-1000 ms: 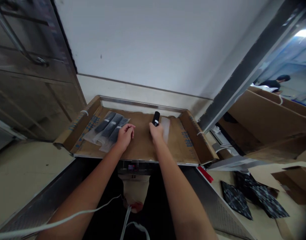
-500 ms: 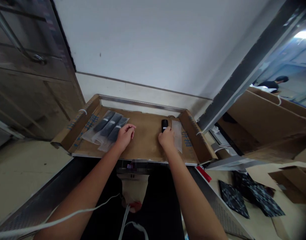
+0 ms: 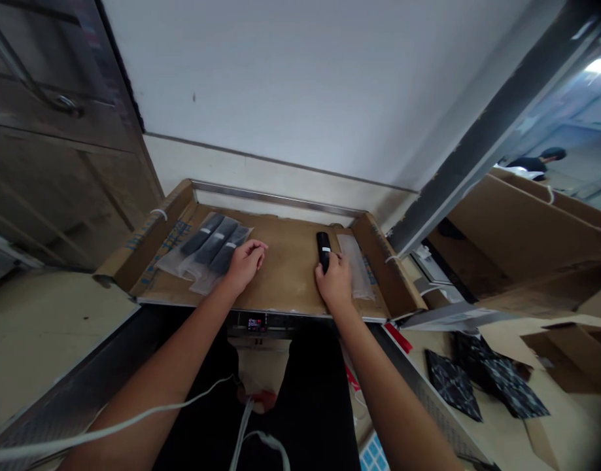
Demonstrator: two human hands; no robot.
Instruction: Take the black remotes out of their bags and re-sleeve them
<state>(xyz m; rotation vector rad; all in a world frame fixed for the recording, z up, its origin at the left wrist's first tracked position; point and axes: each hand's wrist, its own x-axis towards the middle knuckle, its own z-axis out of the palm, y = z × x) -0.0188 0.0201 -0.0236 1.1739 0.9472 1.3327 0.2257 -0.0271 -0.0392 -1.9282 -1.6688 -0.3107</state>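
Note:
My right hand [image 3: 336, 281] has its thumb and fingers around the lower end of a black, rod-shaped item [image 3: 324, 245] with a small white label. The item lies on the cardboard lining, and its exact kind does not show. Just right of that hand, a flat, cloudy plastic sleeve [image 3: 355, 261] lies lengthwise. My left hand [image 3: 246, 265] rests with loosely curled fingers and nothing visible in them. It is beside several dark, white-banded items in cloudy plastic sleeves [image 3: 216, 245], covering part of the nearest one.
A shallow cardboard tray [image 3: 285, 261] with raised side walls covers the bench. A pale wall [image 3: 280, 91] stands behind it. To the right are a large cardboard box [image 3: 516, 248] and dark patterned bags [image 3: 491, 373] on the floor. A white cable [image 3: 148, 411] crosses my left forearm.
My right hand has shifted slightly right and toward me along the black item, so more of it shows. My left hand stays almost in place. The view has tilted a little.

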